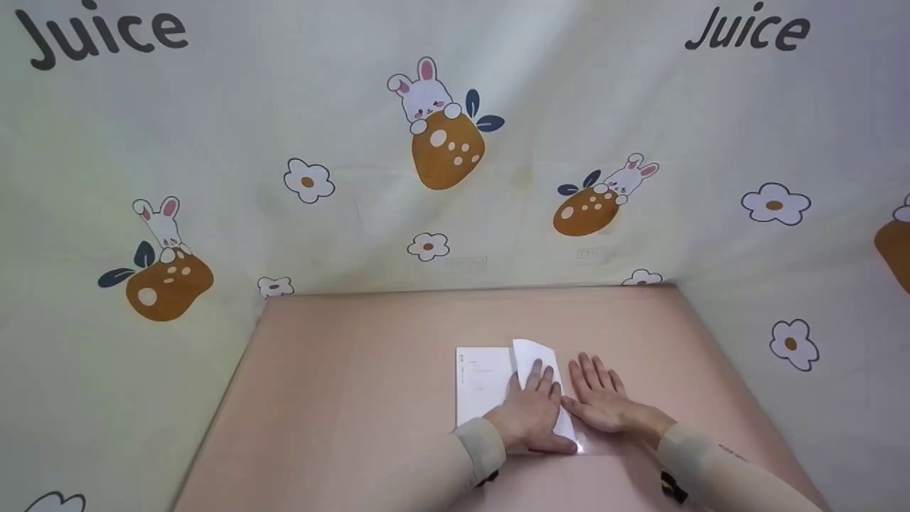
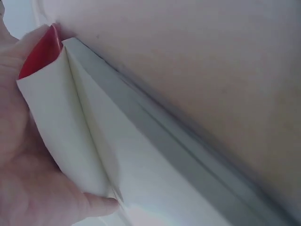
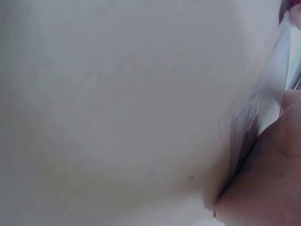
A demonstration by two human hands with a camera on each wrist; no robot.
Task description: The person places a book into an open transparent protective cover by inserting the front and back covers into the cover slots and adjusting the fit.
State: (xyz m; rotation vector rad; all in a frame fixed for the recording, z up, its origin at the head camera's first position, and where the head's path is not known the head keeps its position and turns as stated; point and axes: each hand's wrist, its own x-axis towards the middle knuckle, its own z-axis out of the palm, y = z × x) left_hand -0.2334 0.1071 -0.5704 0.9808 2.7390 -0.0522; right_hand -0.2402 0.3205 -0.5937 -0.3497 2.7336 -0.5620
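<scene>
A white book [image 1: 482, 391] with small print lies on the pink tabletop. Over its right part a white cover or leaf [image 1: 528, 355] stands partly raised. My left hand [image 1: 532, 414] rests on that leaf, fingers extended and thumb out to the right. In the left wrist view the leaf curves beside the palm, and a red surface [image 2: 43, 57] shows within the curve. Right of the book, my right hand [image 1: 601, 404] lies flat with straight fingers on or beside clear plastic film [image 1: 593, 442]. Creased film [image 3: 244, 122] also runs along this hand in the right wrist view.
The pink tabletop [image 1: 341, 377] extends around the book. Behind and at both sides hangs a pale cloth [image 1: 341, 235] printed with rabbits, fruit and flowers. Dark bits show by both sleeves.
</scene>
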